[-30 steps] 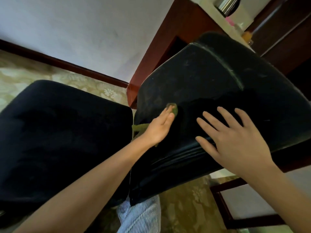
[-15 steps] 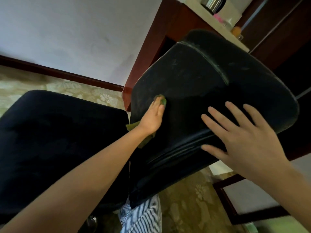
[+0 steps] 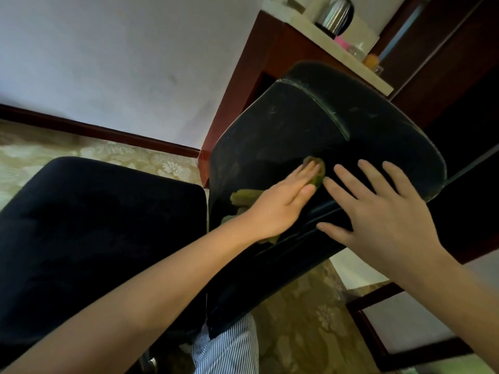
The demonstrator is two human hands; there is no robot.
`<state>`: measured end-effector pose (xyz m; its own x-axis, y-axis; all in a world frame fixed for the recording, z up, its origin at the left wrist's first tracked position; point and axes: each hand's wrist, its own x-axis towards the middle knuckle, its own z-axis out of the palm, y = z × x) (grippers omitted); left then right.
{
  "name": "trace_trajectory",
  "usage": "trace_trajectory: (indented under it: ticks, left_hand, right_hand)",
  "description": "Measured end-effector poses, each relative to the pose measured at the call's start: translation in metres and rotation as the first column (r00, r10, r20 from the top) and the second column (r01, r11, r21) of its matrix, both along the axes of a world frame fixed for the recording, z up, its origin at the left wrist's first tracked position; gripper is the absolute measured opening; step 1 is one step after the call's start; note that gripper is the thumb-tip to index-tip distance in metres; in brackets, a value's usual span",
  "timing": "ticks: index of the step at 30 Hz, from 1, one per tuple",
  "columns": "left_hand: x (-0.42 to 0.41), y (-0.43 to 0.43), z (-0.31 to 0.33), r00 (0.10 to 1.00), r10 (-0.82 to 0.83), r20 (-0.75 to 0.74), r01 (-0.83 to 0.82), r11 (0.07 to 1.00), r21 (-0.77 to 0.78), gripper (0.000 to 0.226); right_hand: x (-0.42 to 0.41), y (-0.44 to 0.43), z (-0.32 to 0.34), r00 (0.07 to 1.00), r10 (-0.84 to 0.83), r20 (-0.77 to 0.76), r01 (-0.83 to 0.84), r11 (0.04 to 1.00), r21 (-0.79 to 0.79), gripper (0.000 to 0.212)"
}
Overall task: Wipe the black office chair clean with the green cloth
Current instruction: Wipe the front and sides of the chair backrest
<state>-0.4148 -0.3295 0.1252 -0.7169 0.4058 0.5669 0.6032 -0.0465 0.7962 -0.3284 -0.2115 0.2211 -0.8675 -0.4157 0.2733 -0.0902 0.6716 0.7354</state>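
- Before the wooden cabinet (image 3: 243,85), the black office chair (image 3: 270,265) tilts its backrest (image 3: 297,130) toward the camera, with the seat (image 3: 94,238) at lower left. Dusty smears show on the backrest's upper left part, so the wiping looks unfinished.
- Likely trouble: the chair may swivel or tip away under the push if the bracing hand slackens. The bunched cloth may also slip out from under flat fingers, since nothing pinches it.
- Right hand (image 3: 388,220): fully spread with fingers straight, resting on the backrest's middle toward its right edge and holding nothing.
- Left hand (image 3: 280,209): fingers straight and together, pressing the cloth against the backrest's middle, just beside the right fingertips.
- Green cloth (image 3: 318,175): crumpled under the left hand, showing past the fingertips and beside the wrist, toward the backrest's left edge.
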Motion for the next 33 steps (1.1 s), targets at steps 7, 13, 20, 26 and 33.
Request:
trace_trajectory:
  ticks: [7, 13, 20, 26, 33]
  left_hand:
    - [-0.057, 0.007, 0.008, 0.987, 0.127, 0.097, -0.115, 0.986, -0.118, 0.047]
    - [-0.056, -0.012, -0.052, 0.916, 0.193, 0.351, -0.149, 0.978, -0.146, 0.048]
    - [-0.012, -0.012, -0.039, 0.984, -0.048, 0.172, 0.045, 0.999, 0.024, 0.047]
    - [-0.022, 0.013, 0.024, 0.985, -0.114, -0.128, 0.112, 0.993, -0.021, 0.049]
    - [-0.082, 0.018, 0.022, 0.995, 0.086, 0.056, -0.082, 0.995, -0.060, 0.046]
  right_hand:
    - [-0.002, 0.011, 0.018, 1.000, -0.005, -0.007, 0.005, 1.000, 0.014, 0.072]
    - [-0.007, 0.013, 0.015, 0.999, 0.045, -0.008, -0.045, 0.998, 0.050, 0.066]
    - [-0.010, 0.013, 0.017, 0.996, 0.084, 0.018, -0.084, 0.996, 0.030, 0.063]
    - [-0.007, 0.015, 0.013, 0.992, 0.113, -0.056, -0.113, 0.994, 0.001, 0.078]
    - [-0.011, 0.019, 0.012, 0.995, 0.102, -0.010, -0.102, 0.995, 0.022, 0.067]
